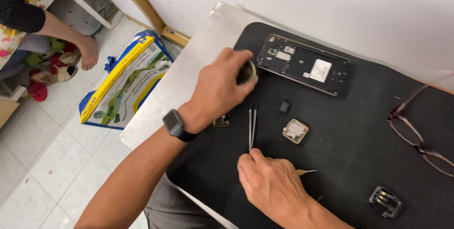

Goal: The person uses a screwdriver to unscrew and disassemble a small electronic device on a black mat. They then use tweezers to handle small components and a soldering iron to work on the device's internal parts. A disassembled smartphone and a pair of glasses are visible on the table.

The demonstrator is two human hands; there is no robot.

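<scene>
My left hand (218,89), with a dark watch on its wrist, is closed over a small round dark container (247,72) near the mat's left edge. My right hand (272,181) rests on the black mat (359,115); its fingertips touch the rear end of metal tweezers (252,127), and a thin pointed tool tip (306,171) sticks out from under it. An opened phone frame (305,63) lies at the far side. A small square silver part (295,130) and a tiny black part (284,106) lie between.
Glasses (416,132) lie at the mat's right side, a small black part with gold contacts (385,201) near the front. A tiny board (222,121) sits under my left wrist. On the floor: a blue-yellow bag (125,82) and another person's bare foot (87,51).
</scene>
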